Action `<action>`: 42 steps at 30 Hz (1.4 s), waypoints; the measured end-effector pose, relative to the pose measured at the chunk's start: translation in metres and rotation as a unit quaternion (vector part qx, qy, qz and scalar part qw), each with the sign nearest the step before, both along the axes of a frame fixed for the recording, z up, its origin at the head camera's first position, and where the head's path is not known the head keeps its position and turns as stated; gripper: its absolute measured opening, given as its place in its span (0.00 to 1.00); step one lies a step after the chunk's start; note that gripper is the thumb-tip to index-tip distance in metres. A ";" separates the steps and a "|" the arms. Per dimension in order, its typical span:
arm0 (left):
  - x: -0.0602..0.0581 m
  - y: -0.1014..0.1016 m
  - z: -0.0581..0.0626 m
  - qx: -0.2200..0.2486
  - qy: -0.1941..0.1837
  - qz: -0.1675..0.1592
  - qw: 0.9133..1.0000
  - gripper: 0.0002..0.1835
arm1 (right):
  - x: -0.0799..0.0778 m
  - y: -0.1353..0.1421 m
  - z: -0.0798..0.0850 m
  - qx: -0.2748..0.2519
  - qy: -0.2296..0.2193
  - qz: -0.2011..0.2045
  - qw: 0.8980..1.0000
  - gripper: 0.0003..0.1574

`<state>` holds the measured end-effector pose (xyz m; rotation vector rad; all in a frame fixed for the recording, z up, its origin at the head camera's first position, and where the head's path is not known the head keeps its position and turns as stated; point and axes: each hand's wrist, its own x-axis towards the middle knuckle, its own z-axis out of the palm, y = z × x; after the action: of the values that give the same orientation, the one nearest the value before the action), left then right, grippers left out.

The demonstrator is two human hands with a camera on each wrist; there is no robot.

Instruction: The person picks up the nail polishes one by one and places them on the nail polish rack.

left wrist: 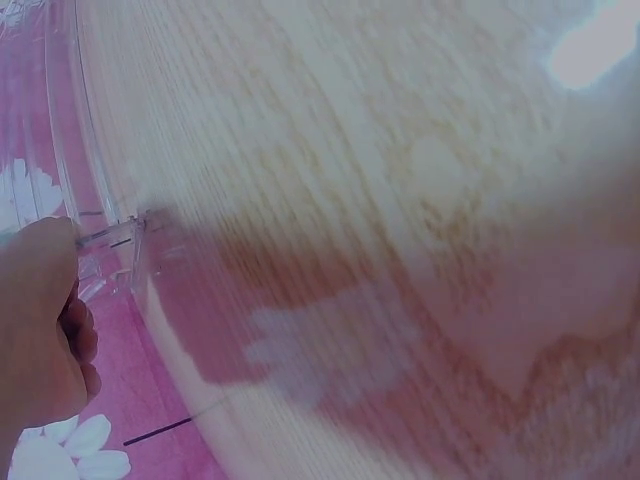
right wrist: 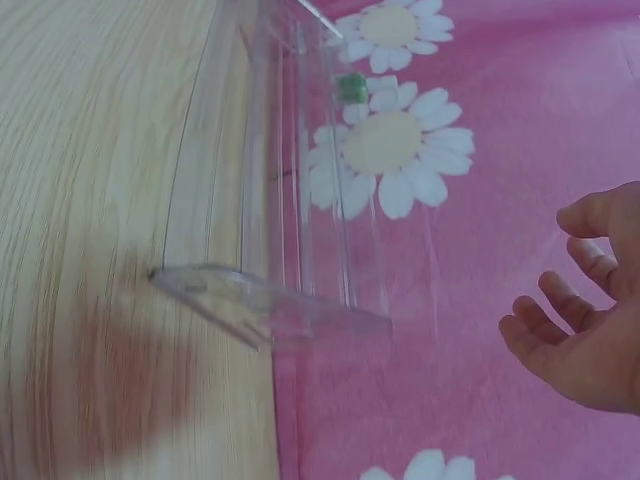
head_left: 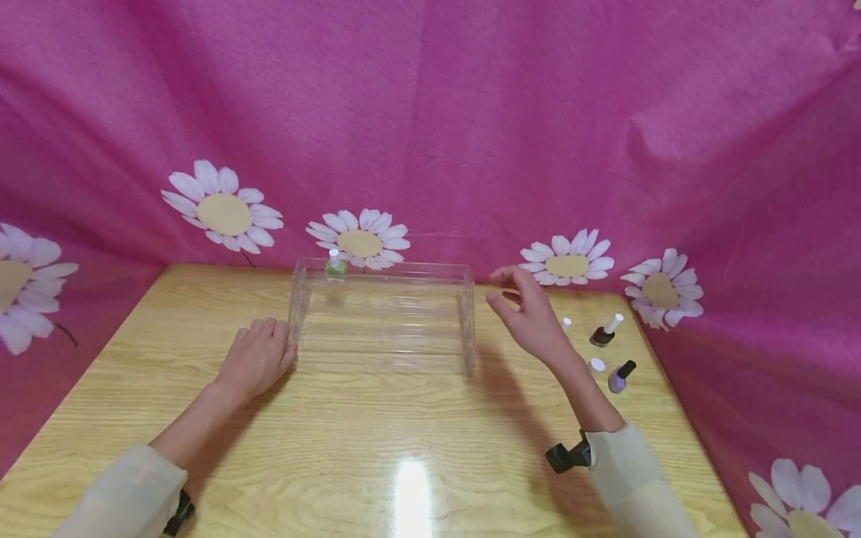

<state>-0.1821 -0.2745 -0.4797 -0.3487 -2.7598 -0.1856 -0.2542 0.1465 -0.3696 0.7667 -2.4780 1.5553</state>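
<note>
A clear acrylic tiered rack (head_left: 383, 345) stands on the table in the head view. My left hand (head_left: 257, 355) is at its left side panel; in the left wrist view the fingers (left wrist: 82, 345) are curled and the thumb side meets the panel's edge. A green nail polish bottle (head_left: 335, 270) with a white cap sits upright on the top tier, near the left end. My right hand (head_left: 528, 312) hovers beyond the rack's right end, touching nothing. The right wrist view shows its fingers (right wrist: 570, 305) loosely bent and apart, with nothing between them.
To the right stand a dark nail polish bottle (head_left: 602, 336) with a white cap and a lilac one (head_left: 617, 379) with a black cap. Two white caps (head_left: 596, 365) show partly behind my right forearm. A pink flowered cloth (head_left: 430, 134) hangs behind the wooden table (head_left: 336, 448).
</note>
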 end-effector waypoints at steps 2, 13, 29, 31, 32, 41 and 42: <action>-0.001 0.001 -0.001 0.004 0.003 -0.002 1.000 0.12 | 0.003 0.008 0.001 0.008 0.009 -0.007 1.000 0.14; -0.001 0.003 -0.003 0.009 0.004 -0.006 1.000 0.11 | 0.020 0.056 -0.001 0.027 0.024 -0.078 0.996 0.21; 0.002 0.001 -0.001 0.026 -0.035 0.002 0.999 0.11 | 0.039 0.107 -0.032 0.053 -0.010 -0.195 0.979 0.31; 0.002 0.001 -0.001 0.027 -0.037 0.003 0.999 0.11 | 0.039 0.111 -0.036 0.057 -0.020 -0.196 0.979 0.33; 0.002 0.001 -0.001 0.028 -0.039 0.002 0.999 0.11 | 0.039 0.112 -0.039 0.059 -0.024 -0.197 0.978 0.34; 0.001 -0.001 0.000 0.025 -0.048 0.003 0.999 0.11 | 0.039 0.122 -0.055 0.067 -0.050 -0.198 0.977 0.35; 0.001 -0.001 0.000 0.026 -0.049 0.003 0.998 0.11 | 0.039 0.123 -0.056 0.068 -0.053 -0.199 0.976 0.35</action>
<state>-0.1808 -0.2752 -0.4797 -0.3265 -2.8457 -0.2791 -0.2152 0.2693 -0.4261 0.1797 -2.6239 1.3227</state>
